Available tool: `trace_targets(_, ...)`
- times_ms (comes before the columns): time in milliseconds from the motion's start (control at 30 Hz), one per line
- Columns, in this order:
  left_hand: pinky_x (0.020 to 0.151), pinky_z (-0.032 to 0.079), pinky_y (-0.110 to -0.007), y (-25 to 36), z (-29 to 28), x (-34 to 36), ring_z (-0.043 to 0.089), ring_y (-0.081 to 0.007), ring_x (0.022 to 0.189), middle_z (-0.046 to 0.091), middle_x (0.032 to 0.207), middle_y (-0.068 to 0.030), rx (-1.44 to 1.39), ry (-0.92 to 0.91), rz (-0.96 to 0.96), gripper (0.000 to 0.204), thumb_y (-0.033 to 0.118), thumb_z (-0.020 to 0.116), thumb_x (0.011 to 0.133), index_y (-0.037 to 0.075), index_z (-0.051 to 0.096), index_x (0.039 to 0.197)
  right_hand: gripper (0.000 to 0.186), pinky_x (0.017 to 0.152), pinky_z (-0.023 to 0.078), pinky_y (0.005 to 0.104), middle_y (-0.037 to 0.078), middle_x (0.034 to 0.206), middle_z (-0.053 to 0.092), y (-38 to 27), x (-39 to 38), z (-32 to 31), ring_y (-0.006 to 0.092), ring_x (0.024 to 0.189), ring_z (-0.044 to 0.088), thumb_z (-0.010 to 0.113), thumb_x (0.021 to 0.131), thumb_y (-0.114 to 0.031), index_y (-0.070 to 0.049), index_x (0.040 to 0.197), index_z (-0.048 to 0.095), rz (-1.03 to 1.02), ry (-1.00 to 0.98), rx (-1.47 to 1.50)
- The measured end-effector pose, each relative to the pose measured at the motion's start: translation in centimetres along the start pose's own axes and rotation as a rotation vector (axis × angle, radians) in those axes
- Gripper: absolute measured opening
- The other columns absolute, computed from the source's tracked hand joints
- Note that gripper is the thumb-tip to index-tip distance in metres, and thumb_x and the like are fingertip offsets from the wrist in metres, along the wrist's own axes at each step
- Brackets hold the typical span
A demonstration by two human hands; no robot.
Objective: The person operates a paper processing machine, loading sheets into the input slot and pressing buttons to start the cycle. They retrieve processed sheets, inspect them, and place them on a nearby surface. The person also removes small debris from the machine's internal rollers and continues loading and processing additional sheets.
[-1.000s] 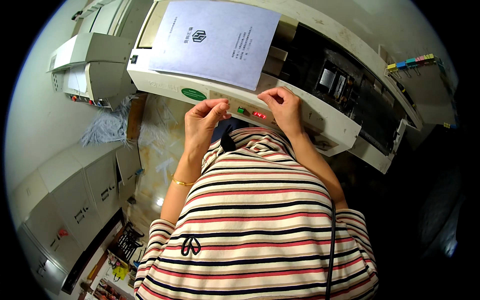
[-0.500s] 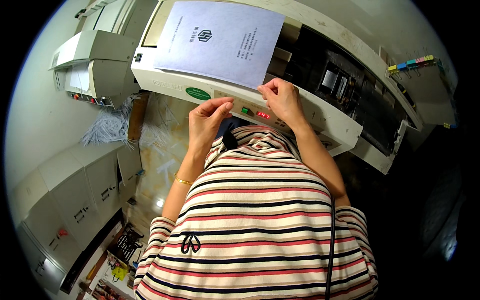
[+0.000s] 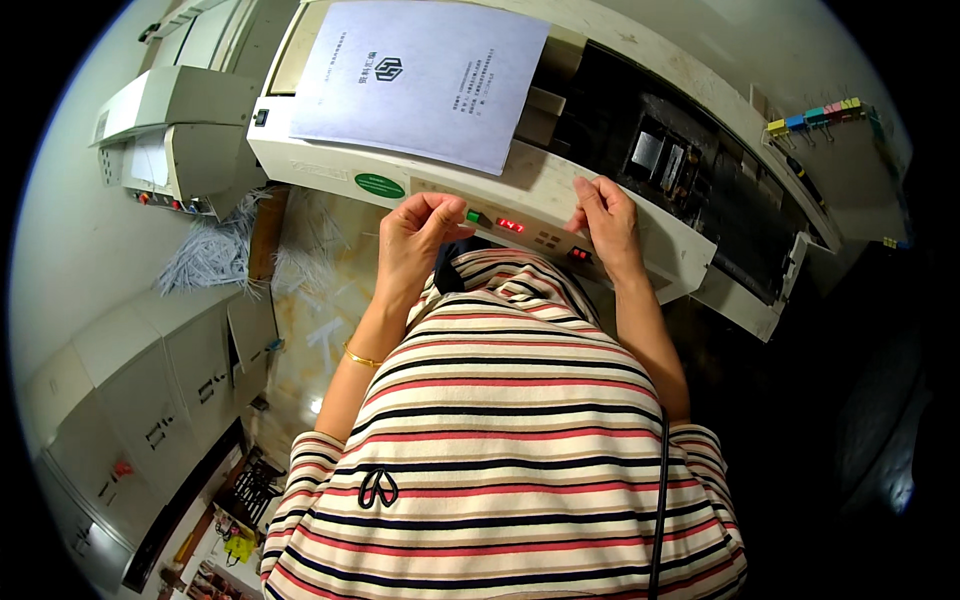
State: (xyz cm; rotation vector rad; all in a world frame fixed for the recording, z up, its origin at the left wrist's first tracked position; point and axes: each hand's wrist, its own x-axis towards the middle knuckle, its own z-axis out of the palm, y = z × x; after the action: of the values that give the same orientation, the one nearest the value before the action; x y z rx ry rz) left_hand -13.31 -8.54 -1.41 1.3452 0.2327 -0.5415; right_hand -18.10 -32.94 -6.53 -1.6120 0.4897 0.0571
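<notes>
A white printed cover sheet (image 3: 425,90) with a dark hexagonal emblem lies flat on the left end of a long cream machine (image 3: 330,165), which looks like a book binder. My left hand (image 3: 415,238) is at the machine's front panel, beside a green switch (image 3: 476,216), its thumb and fingertips pinched together. Whatever may be between them is hidden. To its right, my right hand (image 3: 610,225) hovers over the front edge, fingers loosely curled and thumb apart, with nothing visible in it. Between the hands is a red lit display (image 3: 510,226).
Dark open machinery (image 3: 670,150) fills the machine's right side. Coloured binder clips (image 3: 815,118) hang at the far right. At left are a smaller cream machine (image 3: 185,130), heaped paper strips (image 3: 210,250) and white cabinets (image 3: 150,400).
My right hand has moved right, from the sheet's near corner to above the machine's front edge. My left hand stays pinched by the panel. The view has shifted slightly.
</notes>
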Motion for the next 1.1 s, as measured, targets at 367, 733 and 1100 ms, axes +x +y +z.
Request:
trace_targets(367,0.076,0.055,-0.026,-0.2,0.0,0.0,0.066,-0.0132,0.078,0.067,0.087,-0.0055,0.002,0.042,-0.059,0.015,0.007,0.069,0.087,-0.002,0.065,0.098,0.01,0.059,0.049,0.0324,0.0,0.075,0.061,-1.6,1.5,5.2,0.02,0.073,0.062,0.077,0.07,-0.014,-0.013,0.078,0.071,-0.617,0.234,-0.679)
trace_targets(733,0.07,0.046,-0.018,2.4,-0.7,3.0,0.057,-0.0038,0.077,0.068,0.086,-0.0014,0.53,0.204,0.45,0.015,0.008,0.065,0.09,-0.002,0.068,0.1,0.002,0.063,0.046,0.0366,0.004,0.071,0.057,-1.0,1.6,6.5,0.0239,0.068,0.061,0.066,0.074,-0.006,-0.007,0.073,0.066,-0.742,0.148,-0.716)
trace_targets(1100,0.076,0.048,-0.019,3.1,0.1,7.5,0.06,-0.006,0.084,0.07,0.093,-0.0033,0.467,-0.034,0.43,0.015,0.007,0.066,0.089,-0.001,0.069,0.101,0.008,0.07,0.04,0.0345,0.0,0.07,0.057,0.3,-0.2,8.1,0.0196,0.071,0.055,0.073,0.072,-0.018,-0.011,0.075,0.07,-0.747,0.106,-0.757)
